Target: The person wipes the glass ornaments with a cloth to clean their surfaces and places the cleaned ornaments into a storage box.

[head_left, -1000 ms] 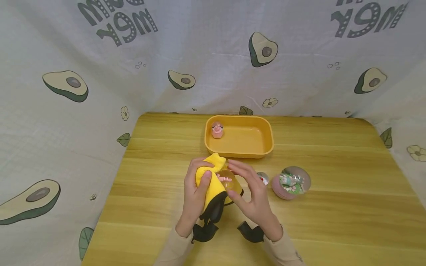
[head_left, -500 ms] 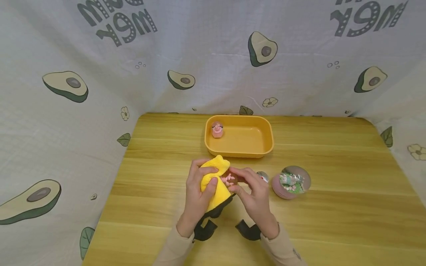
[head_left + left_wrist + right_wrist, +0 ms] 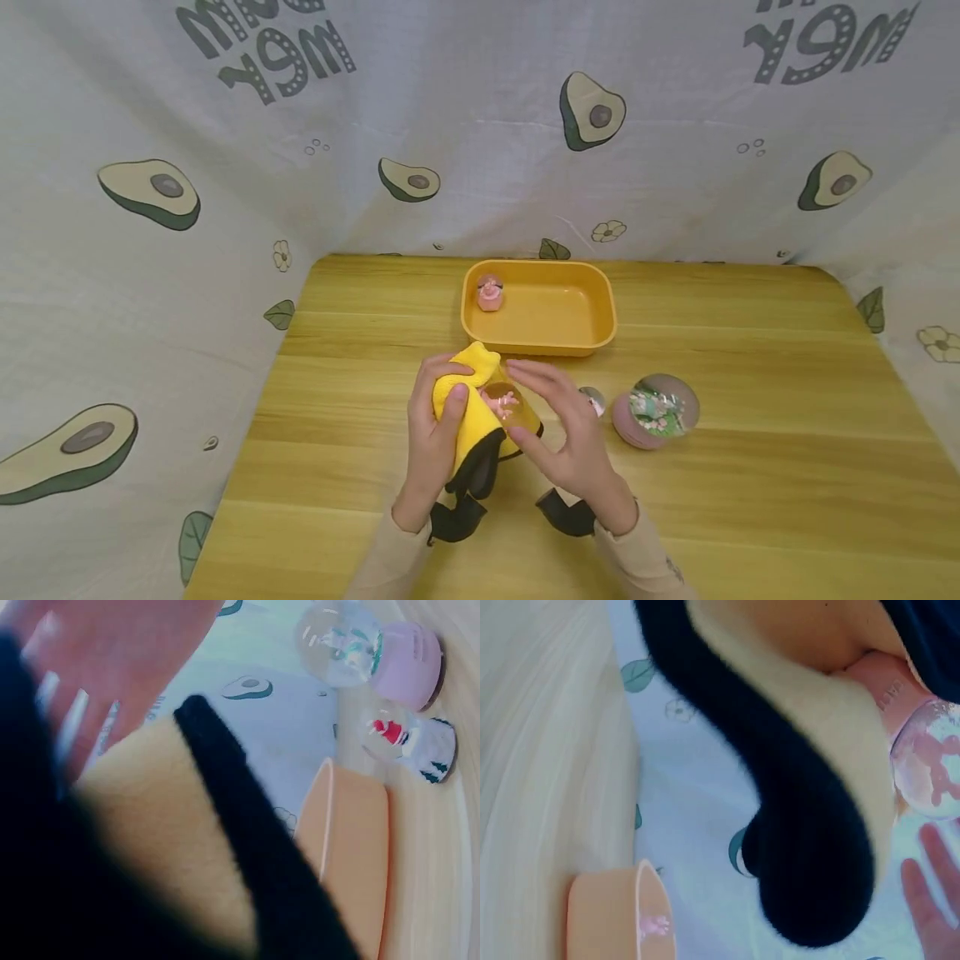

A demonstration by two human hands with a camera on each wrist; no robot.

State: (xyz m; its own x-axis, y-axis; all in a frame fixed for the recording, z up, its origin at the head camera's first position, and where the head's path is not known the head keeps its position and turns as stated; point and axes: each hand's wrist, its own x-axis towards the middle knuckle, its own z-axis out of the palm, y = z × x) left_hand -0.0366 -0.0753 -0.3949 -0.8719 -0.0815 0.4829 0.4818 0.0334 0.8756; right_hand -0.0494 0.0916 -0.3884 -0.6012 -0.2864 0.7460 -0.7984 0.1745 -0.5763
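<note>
Snow globe [image 3: 501, 405] before the tray [image 3: 557, 310]: my head view misses its base behind cloth [image 3: 474, 427] the left hand [image 3: 432, 435] grips; spread right hand [image 3: 576, 435] partly hides another globe [image 3: 597, 401].

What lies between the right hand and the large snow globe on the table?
In the head view, a small snow globe lies between the right hand, which partly hides it, and the large snow globe.

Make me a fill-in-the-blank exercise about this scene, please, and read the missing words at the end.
1. In the head view, the left hand grips a ____ cloth.
2. The tray holds exactly ____ snow globe.
3. In the left wrist view, the smaller globe contains a figure dressed in ____.

Missing words: yellow; one; red.
</note>
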